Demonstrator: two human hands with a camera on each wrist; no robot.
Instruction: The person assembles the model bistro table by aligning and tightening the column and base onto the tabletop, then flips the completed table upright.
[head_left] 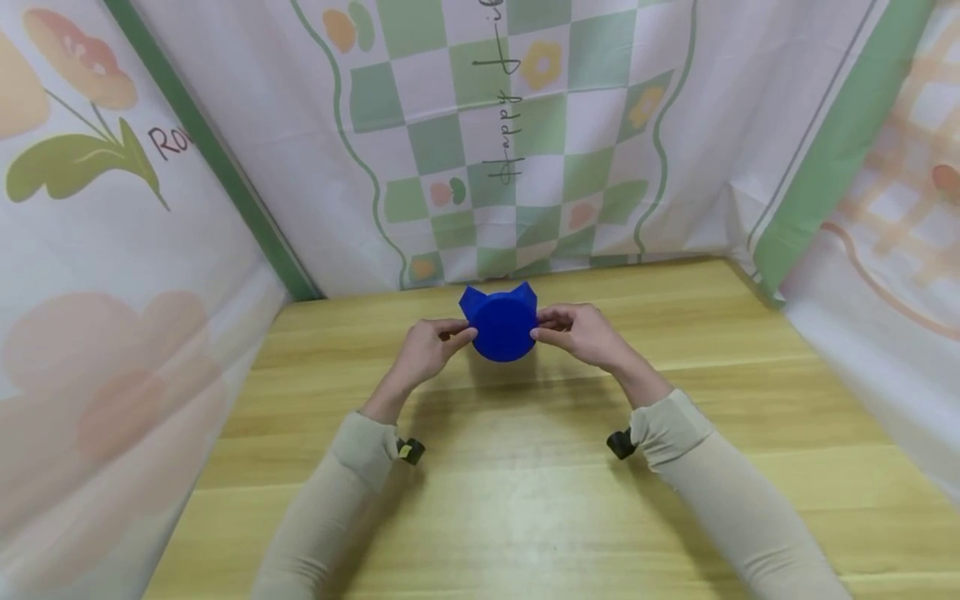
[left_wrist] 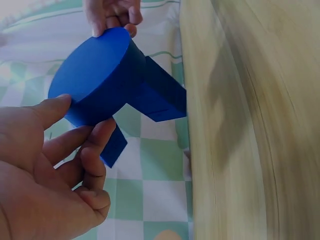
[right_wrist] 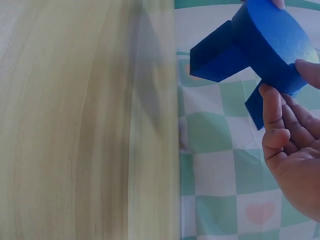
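A small blue stool-shaped piece (head_left: 502,327) is held between both hands near the table's back edge. Its flat round face is turned toward the head camera, and two blocky legs (left_wrist: 162,95) (right_wrist: 217,55) jut from its other side. My left hand (head_left: 427,348) pinches the disc's left rim, thumb on the face and fingers behind. At the opposite rim, my right hand (head_left: 588,333) pinches it the same way. The wrist views show curled fingers under the rim. Whether any further legs exist is hidden by the disc.
The wooden table (head_left: 510,500) carries the shadows of the arms and the piece. Behind it hangs a green-and-white checked cloth (head_left: 525,142), with printed cloth walls at left (head_left: 112,250) and right (head_left: 885,275). Small black wrist devices (head_left: 411,451) show at both cuffs.
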